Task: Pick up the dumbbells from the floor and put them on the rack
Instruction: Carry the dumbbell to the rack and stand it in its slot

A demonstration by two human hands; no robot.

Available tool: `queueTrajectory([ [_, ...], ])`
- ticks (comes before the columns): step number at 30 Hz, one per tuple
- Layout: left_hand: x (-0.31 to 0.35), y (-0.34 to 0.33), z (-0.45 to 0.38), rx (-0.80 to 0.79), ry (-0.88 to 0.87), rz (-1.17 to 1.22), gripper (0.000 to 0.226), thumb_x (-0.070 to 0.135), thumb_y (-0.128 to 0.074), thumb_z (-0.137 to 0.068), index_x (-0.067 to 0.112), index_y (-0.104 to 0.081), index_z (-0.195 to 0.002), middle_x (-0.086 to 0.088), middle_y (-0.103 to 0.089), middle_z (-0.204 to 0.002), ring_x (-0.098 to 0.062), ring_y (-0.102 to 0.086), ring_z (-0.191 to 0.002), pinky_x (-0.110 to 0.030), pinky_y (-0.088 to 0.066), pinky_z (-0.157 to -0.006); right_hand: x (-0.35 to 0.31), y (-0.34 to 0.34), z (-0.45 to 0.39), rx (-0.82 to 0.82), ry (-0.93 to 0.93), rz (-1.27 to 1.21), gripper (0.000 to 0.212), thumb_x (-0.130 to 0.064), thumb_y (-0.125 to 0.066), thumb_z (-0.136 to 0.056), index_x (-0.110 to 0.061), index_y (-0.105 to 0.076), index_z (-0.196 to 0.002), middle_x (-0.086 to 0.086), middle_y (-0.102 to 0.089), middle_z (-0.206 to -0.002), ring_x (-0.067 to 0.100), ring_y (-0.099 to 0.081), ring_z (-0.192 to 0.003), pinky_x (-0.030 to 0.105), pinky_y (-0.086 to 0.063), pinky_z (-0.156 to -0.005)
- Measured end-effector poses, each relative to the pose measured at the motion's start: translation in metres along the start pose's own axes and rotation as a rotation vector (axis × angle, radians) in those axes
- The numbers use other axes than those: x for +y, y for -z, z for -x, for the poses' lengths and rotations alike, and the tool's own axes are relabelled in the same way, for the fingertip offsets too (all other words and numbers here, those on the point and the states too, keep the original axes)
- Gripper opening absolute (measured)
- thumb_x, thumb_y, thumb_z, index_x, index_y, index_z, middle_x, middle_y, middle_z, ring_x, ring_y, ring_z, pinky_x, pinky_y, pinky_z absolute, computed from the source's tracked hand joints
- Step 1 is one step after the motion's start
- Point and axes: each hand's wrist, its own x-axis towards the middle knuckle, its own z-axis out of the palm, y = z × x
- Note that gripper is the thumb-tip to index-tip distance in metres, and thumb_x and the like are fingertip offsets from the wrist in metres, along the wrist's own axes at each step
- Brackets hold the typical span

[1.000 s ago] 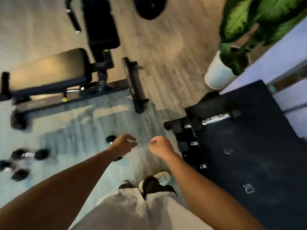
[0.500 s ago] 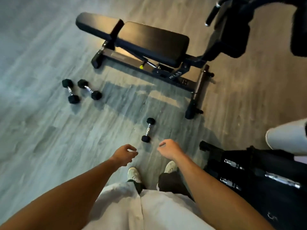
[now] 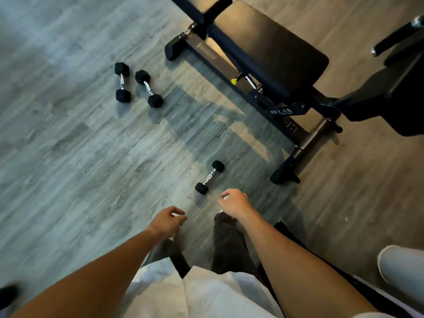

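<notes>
Three small black hex dumbbells with chrome handles lie on the grey wood floor. The nearest dumbbell [image 3: 209, 177] lies just ahead of my feet, slanted. Two more lie side by side further off to the left: one dumbbell [image 3: 122, 82] and a second dumbbell [image 3: 149, 88] to its right. My right hand [image 3: 234, 202] hangs just below and right of the nearest dumbbell, fingers loosely curled, holding nothing. My left hand [image 3: 168, 221] is lower and to the left, fingers also loosely curled and empty. The rack is almost out of view; only a dark edge [image 3: 296, 239] shows behind my right forearm.
A black weight bench [image 3: 270, 49] stands ahead on the right, its foot bar [image 3: 302, 150] close to the nearest dumbbell. More black gym equipment [image 3: 394, 88] fills the upper right. A white pot [image 3: 403, 267] sits at the lower right edge.
My view has swung left, away from the rack and plant toward the floor dumbbells. The nearest dumbbell now lies closer to my right hand. Both hands stay empty.
</notes>
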Motion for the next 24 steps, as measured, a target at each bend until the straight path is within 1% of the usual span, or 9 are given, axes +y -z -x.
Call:
queueTrajectory([
  [2,0.006,-0.02,-0.018,0.011,0.036,0.082,0.007,0.025,-0.067,-0.096,0.021,-0.066,-0.102,-0.012,-0.071,-0.104,-0.021,-0.067,-0.079,-0.028,-0.055,-0.061,0.006,0.01,-0.027,-0.028,-0.004,0.042,0.035,-0.032,-0.061,-0.093,-0.023,-0.066,-0.127,0.008,-0.058,-0.137,0.025,-0.052,-0.128,0.035,-0.049,-0.104],
  [4,0.01,-0.041,-0.041,0.035,0.077,0.173,0.007,0.018,-0.065,-0.097,0.015,-0.065,-0.103,-0.012,-0.067,-0.097,-0.019,-0.063,-0.069,-0.018,-0.05,-0.048,0.012,0.018,-0.059,-0.06,-0.004,0.087,0.039,-0.031,-0.06,-0.093,-0.023,-0.064,-0.132,0.007,-0.058,-0.14,0.025,-0.051,-0.129,0.035,-0.047,-0.104],
  [6,0.014,-0.06,-0.068,0.047,0.128,0.284,0.011,0.012,-0.062,-0.098,0.006,-0.063,-0.108,-0.015,-0.061,-0.091,-0.02,-0.055,-0.064,-0.016,-0.043,-0.04,0.019,0.021,-0.095,-0.086,0.004,0.124,0.041,-0.029,-0.06,-0.094,-0.022,-0.062,-0.135,0.006,-0.059,-0.14,0.026,-0.05,-0.132,0.034,-0.045,-0.105],
  [11,0.004,-0.087,-0.163,0.04,0.222,0.429,0.01,0.017,-0.064,-0.097,0.017,-0.067,-0.106,-0.009,-0.07,-0.093,-0.021,-0.065,-0.075,-0.028,-0.05,-0.06,0.038,0.009,-0.199,-0.105,0.009,0.176,0.045,-0.026,-0.059,-0.093,-0.022,-0.059,-0.138,0.004,-0.062,-0.138,0.024,-0.051,-0.132,0.034,-0.045,-0.105],
  [14,-0.008,-0.099,-0.236,0.061,0.241,0.453,0.012,0.016,-0.065,-0.096,0.017,-0.066,-0.108,-0.013,-0.069,-0.094,-0.021,-0.063,-0.073,-0.03,-0.051,-0.065,0.053,-0.007,-0.27,-0.115,0.011,0.163,0.048,-0.025,-0.06,-0.096,-0.023,-0.054,-0.144,0.007,-0.059,-0.137,0.016,-0.05,-0.108,0.029,-0.044,-0.09],
  [16,-0.019,-0.106,-0.29,0.095,0.238,0.467,0.019,0.016,-0.065,-0.096,0.016,-0.064,-0.115,-0.018,-0.07,-0.103,-0.026,-0.065,-0.08,-0.033,-0.052,-0.068,0.065,-0.022,-0.321,-0.104,0.015,0.166,0.052,-0.026,-0.061,-0.097,-0.025,-0.05,-0.148,0.007,-0.056,-0.14,0.016,-0.047,-0.101,0.027,-0.039,-0.086],
  [20,-0.042,-0.116,-0.388,0.16,0.252,0.468,0.035,0.024,-0.068,-0.095,0.02,-0.058,-0.127,-0.009,-0.066,-0.112,-0.027,-0.066,-0.091,-0.043,-0.06,-0.074,0.086,-0.053,-0.412,-0.097,-0.001,0.197,0.06,-0.03,-0.066,-0.094,-0.026,-0.046,-0.15,0.011,-0.055,-0.143,0.026,-0.052,-0.131,0.032,-0.044,-0.099],
  [22,-0.052,-0.12,-0.43,0.178,0.259,0.493,0.044,0.03,-0.073,-0.09,0.024,-0.056,-0.13,-0.006,-0.065,-0.111,-0.026,-0.064,-0.086,-0.051,-0.06,-0.082,0.091,-0.064,-0.452,-0.09,0.004,0.22,0.065,-0.033,-0.069,-0.093,-0.026,-0.043,-0.152,0.011,-0.053,-0.145,0.029,-0.049,-0.135,0.036,-0.045,-0.104],
  [24,-0.061,-0.124,-0.468,0.201,0.279,0.503,0.056,0.038,-0.078,-0.084,0.027,-0.052,-0.133,-0.007,-0.062,-0.117,-0.023,-0.061,-0.08,-0.051,-0.06,-0.082,0.095,-0.075,-0.489,-0.071,0.032,0.234,0.071,-0.035,-0.071,-0.091,-0.027,-0.039,-0.154,0.012,-0.05,-0.147,0.031,-0.046,-0.137,0.039,-0.044,-0.107],
])
